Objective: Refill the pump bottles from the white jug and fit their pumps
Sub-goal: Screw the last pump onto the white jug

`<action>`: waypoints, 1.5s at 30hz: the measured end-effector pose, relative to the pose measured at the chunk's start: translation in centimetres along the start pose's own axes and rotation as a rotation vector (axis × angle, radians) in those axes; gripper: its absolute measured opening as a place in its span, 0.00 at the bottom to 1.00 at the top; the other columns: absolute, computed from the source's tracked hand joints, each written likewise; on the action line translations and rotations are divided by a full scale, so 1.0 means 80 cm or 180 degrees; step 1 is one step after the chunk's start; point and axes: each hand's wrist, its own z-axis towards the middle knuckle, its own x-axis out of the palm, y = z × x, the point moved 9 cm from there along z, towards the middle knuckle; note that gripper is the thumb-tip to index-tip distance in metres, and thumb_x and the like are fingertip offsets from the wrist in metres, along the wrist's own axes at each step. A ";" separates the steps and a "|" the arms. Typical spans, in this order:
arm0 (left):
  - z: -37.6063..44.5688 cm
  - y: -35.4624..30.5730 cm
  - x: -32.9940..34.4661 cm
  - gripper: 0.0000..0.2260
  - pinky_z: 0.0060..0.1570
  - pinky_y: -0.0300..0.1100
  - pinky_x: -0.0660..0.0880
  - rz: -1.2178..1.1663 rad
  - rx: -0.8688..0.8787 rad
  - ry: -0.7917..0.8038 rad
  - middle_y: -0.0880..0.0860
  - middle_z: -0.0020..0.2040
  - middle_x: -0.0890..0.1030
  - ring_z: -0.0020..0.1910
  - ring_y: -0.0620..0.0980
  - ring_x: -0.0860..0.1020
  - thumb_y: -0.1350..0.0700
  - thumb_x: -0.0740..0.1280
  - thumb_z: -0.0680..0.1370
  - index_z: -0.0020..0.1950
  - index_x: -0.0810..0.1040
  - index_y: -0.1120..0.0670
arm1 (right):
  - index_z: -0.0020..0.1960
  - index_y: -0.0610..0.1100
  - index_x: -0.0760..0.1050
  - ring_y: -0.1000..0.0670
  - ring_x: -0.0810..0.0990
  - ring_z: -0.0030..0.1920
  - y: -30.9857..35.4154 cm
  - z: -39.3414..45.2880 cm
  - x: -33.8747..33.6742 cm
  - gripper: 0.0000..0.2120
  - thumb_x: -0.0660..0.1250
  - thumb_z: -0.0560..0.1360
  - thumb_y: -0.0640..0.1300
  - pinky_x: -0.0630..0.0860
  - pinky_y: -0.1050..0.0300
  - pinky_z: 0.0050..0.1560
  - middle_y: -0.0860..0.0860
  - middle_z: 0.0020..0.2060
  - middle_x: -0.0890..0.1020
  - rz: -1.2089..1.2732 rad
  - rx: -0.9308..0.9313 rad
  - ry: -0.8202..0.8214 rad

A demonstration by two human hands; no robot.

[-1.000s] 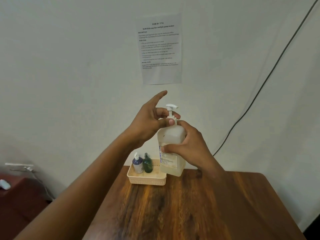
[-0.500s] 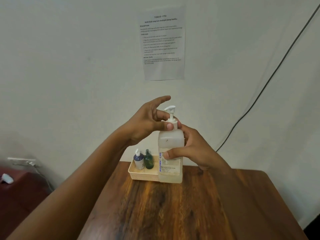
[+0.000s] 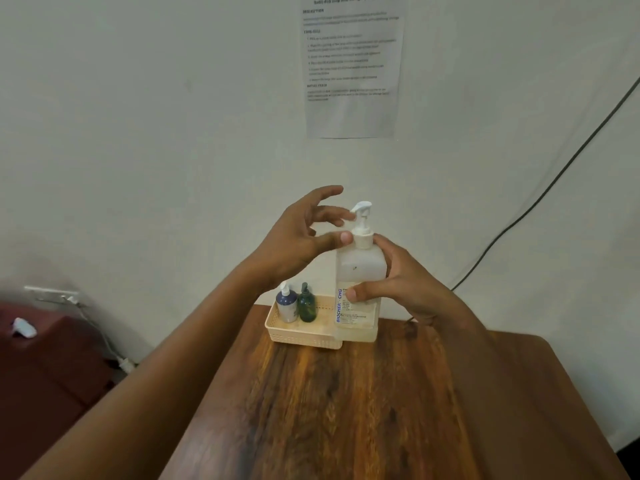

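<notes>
A large translucent white bottle [image 3: 360,268] with blue lettering on its label stands upright on the wooden table [image 3: 346,410], touching the right end of a cream basket [image 3: 301,336]. My right hand [image 3: 405,289] is wrapped around its body from the right. A white pump [image 3: 362,220] sits in its neck. My left hand [image 3: 298,237] is at the pump's left with fingers spread; only the thumb tip touches the collar. In the basket stand a small blue bottle [image 3: 286,303] with a white pump and a small dark green bottle [image 3: 307,304] with a dark pump.
The table stands against a white wall with a printed sheet [image 3: 351,64] taped above. A black cable [image 3: 554,181] runs down the wall on the right. Left of the table are a maroon piece of furniture [image 3: 45,368] and a wall socket [image 3: 52,294] with a plugged lead.
The large bottle came down from a tilted hold in the air to stand on the table. My left fingers, pinched on the pump collar before, have loosened and spread.
</notes>
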 end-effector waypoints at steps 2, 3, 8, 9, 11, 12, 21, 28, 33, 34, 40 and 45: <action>0.000 0.026 -0.017 0.28 0.71 0.54 0.75 0.0208 -0.0068 -0.0240 0.43 0.67 0.82 0.66 0.41 0.79 0.47 0.72 0.80 0.79 0.68 0.47 | 0.66 0.55 0.72 0.48 0.84 0.55 -0.014 0.010 -0.007 0.36 0.83 0.64 0.41 0.84 0.47 0.51 0.51 0.56 0.83 -0.0024 0.0062 -0.0113; -0.002 0.042 -0.022 0.27 0.71 0.54 0.74 0.0294 -0.0125 -0.0318 0.43 0.69 0.80 0.67 0.41 0.78 0.46 0.71 0.81 0.79 0.68 0.47 | 0.66 0.55 0.72 0.48 0.85 0.55 -0.021 0.015 -0.010 0.35 0.82 0.64 0.40 0.84 0.46 0.52 0.50 0.56 0.83 -0.0040 0.0095 -0.0178; -0.004 0.120 -0.036 0.27 0.73 0.54 0.72 0.0496 -0.0362 -0.0416 0.46 0.75 0.74 0.71 0.45 0.74 0.43 0.66 0.83 0.80 0.66 0.47 | 0.63 0.55 0.74 0.49 0.84 0.53 -0.058 0.042 -0.015 0.34 0.81 0.60 0.42 0.83 0.43 0.54 0.51 0.54 0.83 -0.0362 0.0250 -0.0493; -0.004 0.134 -0.036 0.27 0.74 0.54 0.72 0.0504 -0.0395 -0.0407 0.46 0.76 0.74 0.72 0.46 0.73 0.43 0.66 0.83 0.81 0.65 0.47 | 0.62 0.55 0.75 0.50 0.85 0.53 -0.065 0.047 -0.016 0.33 0.81 0.60 0.42 0.83 0.43 0.54 0.51 0.53 0.84 -0.0412 0.0275 -0.0547; -0.003 0.165 -0.036 0.29 0.74 0.54 0.71 0.0546 -0.0476 -0.0365 0.46 0.78 0.71 0.75 0.47 0.72 0.42 0.65 0.83 0.82 0.64 0.46 | 0.62 0.54 0.75 0.51 0.85 0.51 -0.082 0.059 -0.018 0.32 0.81 0.62 0.40 0.83 0.43 0.53 0.53 0.52 0.84 -0.0514 0.0336 -0.0636; -0.002 0.180 -0.034 0.29 0.74 0.54 0.71 0.0574 -0.0514 -0.0337 0.46 0.79 0.70 0.75 0.47 0.71 0.41 0.65 0.82 0.82 0.63 0.46 | 0.62 0.54 0.75 0.51 0.85 0.51 -0.091 0.064 -0.020 0.31 0.81 0.62 0.40 0.83 0.43 0.53 0.53 0.52 0.84 -0.0567 0.0366 -0.0681; 0.028 0.299 0.004 0.32 0.70 0.41 0.65 0.0549 -0.0751 0.0020 0.45 0.85 0.59 0.82 0.51 0.62 0.37 0.64 0.81 0.83 0.56 0.41 | 0.63 0.54 0.76 0.51 0.83 0.52 -0.180 0.099 -0.045 0.31 0.79 0.63 0.38 0.81 0.42 0.55 0.55 0.53 0.84 -0.0851 0.0666 -0.1007; 0.059 0.362 0.065 0.31 0.76 0.57 0.68 0.0489 -0.0877 0.0358 0.45 0.84 0.59 0.79 0.54 0.67 0.43 0.66 0.83 0.84 0.57 0.43 | 0.66 0.53 0.76 0.52 0.80 0.55 -0.269 0.117 -0.078 0.34 0.80 0.63 0.37 0.79 0.50 0.54 0.55 0.57 0.82 -0.0962 0.0999 -0.1204; 0.075 0.401 0.110 0.31 0.79 0.55 0.64 0.0441 -0.0871 0.0576 0.46 0.84 0.60 0.82 0.52 0.62 0.44 0.67 0.83 0.83 0.59 0.44 | 0.66 0.49 0.76 0.47 0.78 0.57 -0.334 0.133 -0.098 0.34 0.79 0.63 0.36 0.78 0.45 0.57 0.49 0.59 0.79 -0.1192 0.1245 -0.1209; 0.080 0.409 0.118 0.31 0.79 0.56 0.63 0.0458 -0.0867 0.0620 0.46 0.84 0.60 0.82 0.51 0.61 0.43 0.67 0.83 0.83 0.59 0.44 | 0.65 0.48 0.77 0.46 0.78 0.56 -0.344 0.137 -0.102 0.33 0.79 0.62 0.35 0.78 0.45 0.55 0.49 0.57 0.78 -0.1233 0.1256 -0.1220; 0.098 0.448 0.157 0.32 0.79 0.64 0.62 0.0556 -0.0933 0.0863 0.48 0.85 0.57 0.84 0.53 0.58 0.41 0.65 0.83 0.84 0.56 0.44 | 0.53 0.38 0.81 0.37 0.81 0.47 -0.406 0.161 -0.124 0.24 0.78 0.58 0.29 0.76 0.49 0.41 0.37 0.48 0.81 -0.1497 0.1231 -0.1199; 0.095 0.472 0.182 0.31 0.80 0.63 0.60 0.0504 -0.0974 0.0890 0.49 0.85 0.59 0.84 0.52 0.57 0.44 0.66 0.83 0.84 0.58 0.46 | 0.56 0.43 0.83 0.43 0.83 0.47 -0.462 0.175 -0.136 0.27 0.79 0.58 0.32 0.80 0.45 0.46 0.41 0.48 0.83 -0.1624 0.1305 -0.1223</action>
